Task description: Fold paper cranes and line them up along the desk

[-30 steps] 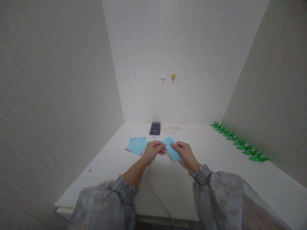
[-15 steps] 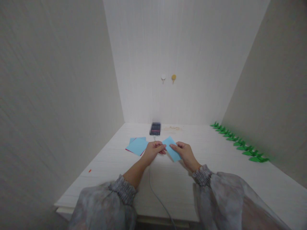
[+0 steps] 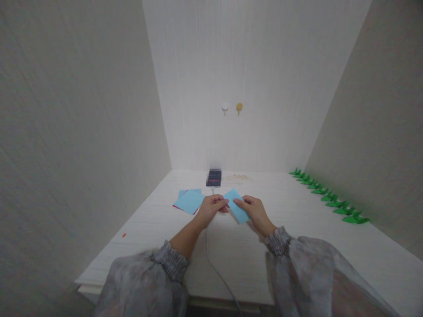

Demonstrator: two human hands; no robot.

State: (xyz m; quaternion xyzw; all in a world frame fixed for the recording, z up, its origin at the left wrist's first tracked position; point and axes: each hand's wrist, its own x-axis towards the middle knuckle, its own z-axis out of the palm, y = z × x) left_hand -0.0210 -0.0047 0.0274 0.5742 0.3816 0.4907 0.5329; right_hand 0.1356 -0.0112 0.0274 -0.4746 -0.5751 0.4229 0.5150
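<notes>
Both hands hold one light blue paper sheet [image 3: 237,203] just above the white table [image 3: 310,246]. My left hand [image 3: 211,208] pinches the sheet's left edge with fingers curled. My right hand [image 3: 255,211] pinches its right side, thumb on top. The sheet looks folded into a narrow slanted shape. A small stack of light blue sheets [image 3: 189,200] with a pink one showing underneath lies flat on the table just left of my left hand.
A phone [image 3: 214,177] lies beyond the hands, its grey cable [image 3: 218,273] running toward me over the table's near edge. Several green folded paper pieces [image 3: 330,199] line the right wall. Two small hooks [image 3: 231,107] hang on the back wall. A tiny red scrap [image 3: 124,235] lies at left.
</notes>
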